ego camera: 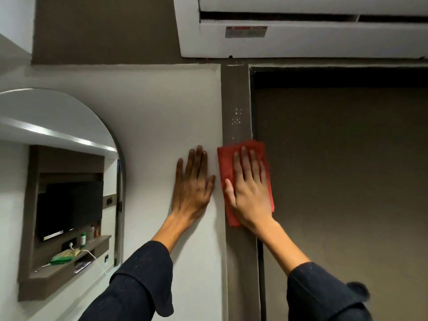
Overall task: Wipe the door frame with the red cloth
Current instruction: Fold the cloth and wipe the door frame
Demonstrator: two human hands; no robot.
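A brown vertical door frame [235, 100] runs up the middle of the head view, with small pale specks on it above the cloth. The red cloth [225, 167] lies flat against the frame at about mid-height. My right hand [249, 188] presses flat on the cloth, fingers spread and pointing up, covering most of it. My left hand [193, 184] rests flat and empty on the white wall [162, 117] just left of the frame, fingers apart. The two hands are side by side, a narrow gap between them.
A brown door [342, 172] fills the right side. A white air conditioner [301, 40] hangs right above the frame's top. At the left an arched mirror [58, 181] reflects a shelf, a dark screen and small items.
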